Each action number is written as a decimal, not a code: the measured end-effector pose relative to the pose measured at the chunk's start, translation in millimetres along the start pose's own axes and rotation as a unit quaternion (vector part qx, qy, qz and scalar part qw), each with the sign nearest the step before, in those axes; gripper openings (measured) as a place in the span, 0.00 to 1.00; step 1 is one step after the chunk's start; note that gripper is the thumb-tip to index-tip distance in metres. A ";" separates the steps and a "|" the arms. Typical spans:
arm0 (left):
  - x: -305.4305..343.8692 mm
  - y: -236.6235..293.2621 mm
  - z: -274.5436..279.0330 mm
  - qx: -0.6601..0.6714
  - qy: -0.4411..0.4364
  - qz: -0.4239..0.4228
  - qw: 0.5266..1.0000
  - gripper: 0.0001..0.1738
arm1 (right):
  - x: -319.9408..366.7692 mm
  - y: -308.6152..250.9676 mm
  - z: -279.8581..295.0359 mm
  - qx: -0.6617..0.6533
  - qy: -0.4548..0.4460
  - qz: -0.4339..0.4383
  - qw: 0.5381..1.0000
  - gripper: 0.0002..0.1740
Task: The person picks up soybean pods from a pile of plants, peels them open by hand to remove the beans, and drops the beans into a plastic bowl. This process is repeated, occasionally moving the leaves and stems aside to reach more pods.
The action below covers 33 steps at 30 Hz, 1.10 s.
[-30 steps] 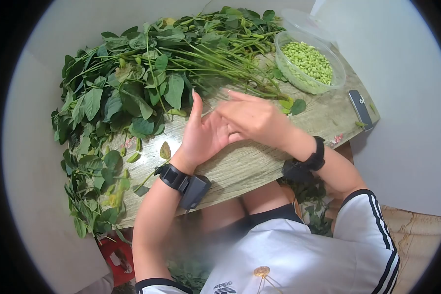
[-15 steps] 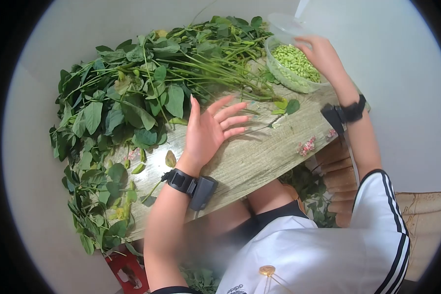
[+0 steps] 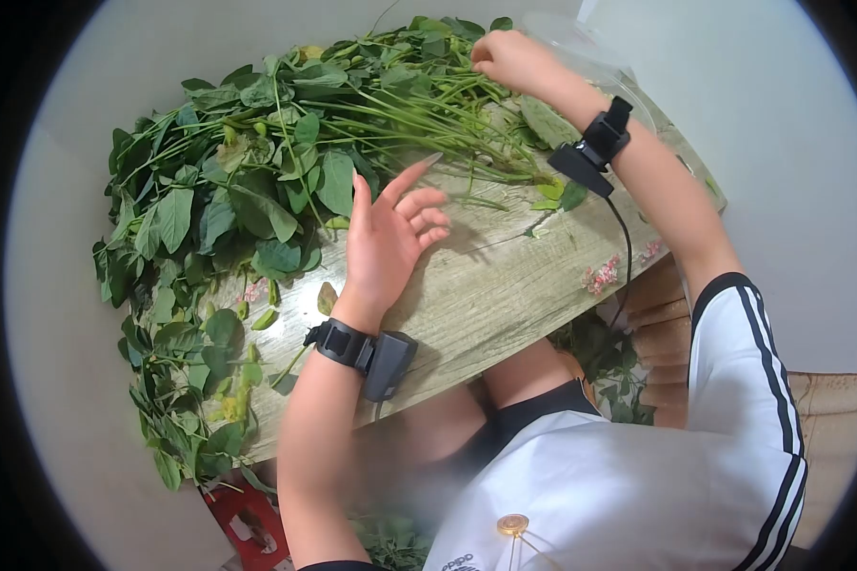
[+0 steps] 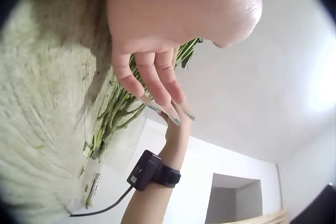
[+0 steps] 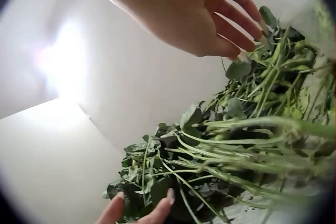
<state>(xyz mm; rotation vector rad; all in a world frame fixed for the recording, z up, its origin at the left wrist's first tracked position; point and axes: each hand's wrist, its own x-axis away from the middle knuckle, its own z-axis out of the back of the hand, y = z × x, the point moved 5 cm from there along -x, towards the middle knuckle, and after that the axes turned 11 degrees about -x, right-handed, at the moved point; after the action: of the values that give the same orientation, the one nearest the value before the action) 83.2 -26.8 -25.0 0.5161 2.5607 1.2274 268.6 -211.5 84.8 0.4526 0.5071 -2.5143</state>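
Note:
My left hand (image 3: 387,238) is held palm up over the wooden tabletop (image 3: 428,305), its fingers loosely bent with nothing in them. Leafy green bean plants (image 3: 257,171) lie heaped just beyond its thumb and forefinger. At the far right end of the heap, my right hand (image 3: 519,63) reaches in over the stems and pods. Its spread, slightly bent fingers (image 5: 239,22) come right up to the leaves in the right wrist view. The clear plastic bowl (image 3: 547,124) stands under the right forearm, which hides the shelled beans.
A clear lid (image 3: 567,40) stands behind the bowl. Loose pods (image 3: 265,320) and a dry leaf (image 3: 327,298) lie left of the left hand. Pale walls (image 3: 752,105) border the table. A cable (image 3: 627,252) hangs from the right wrist camera.
From beside the left hand, my right hand moved out over the bowl of beans, then left to the heap's far end. The left hand stayed near its place, its fingers spreading and then bending.

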 end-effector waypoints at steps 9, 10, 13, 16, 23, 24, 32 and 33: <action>1.7 1.2 -8.5 0.007 -0.028 0.011 1.000 0.46 | -7.6 -31.7 -58.3 -0.135 -0.073 0.051 0.987 0.15; 1.6 1.9 -10.0 0.001 -0.033 0.010 0.999 0.45 | -9.4 -32.1 -60.4 -0.157 -0.087 0.052 0.982 0.16; 1.2 2.0 -10.2 -0.043 -0.022 -0.003 0.999 0.44 | -8.5 -23.0 -57.9 -0.301 -0.146 -0.052 0.941 0.20; 2.3 3.9 -11.4 -0.055 -0.010 -0.014 0.998 0.41 | -3.7 -26.2 -53.5 -0.299 -0.190 -0.066 0.933 0.21; 14.3 37.2 -29.1 -0.528 0.137 -0.253 0.799 0.19 | -12.8 -32.5 -68.5 -0.313 -0.164 0.045 0.934 0.13; 13.9 45.6 -31.0 -0.530 0.139 -0.256 0.796 0.19 | -11.0 -36.7 -62.2 -0.274 -0.149 0.072 0.947 0.15; -53.3 37.5 -22.3 -0.900 0.188 -0.208 0.334 0.41 | 4.1 -65.6 -45.7 -0.067 -0.005 0.169 0.983 0.04; -61.5 31.8 -13.3 -0.926 0.190 -0.152 0.288 0.42 | 9.3 -68.3 -40.6 -0.009 0.053 0.226 0.973 0.05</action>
<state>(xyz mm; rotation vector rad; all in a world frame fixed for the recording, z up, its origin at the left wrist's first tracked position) 140.4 -43.5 12.8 -0.8304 -0.2556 2.8141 231.8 -143.8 63.3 0.6204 0.4126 -2.0552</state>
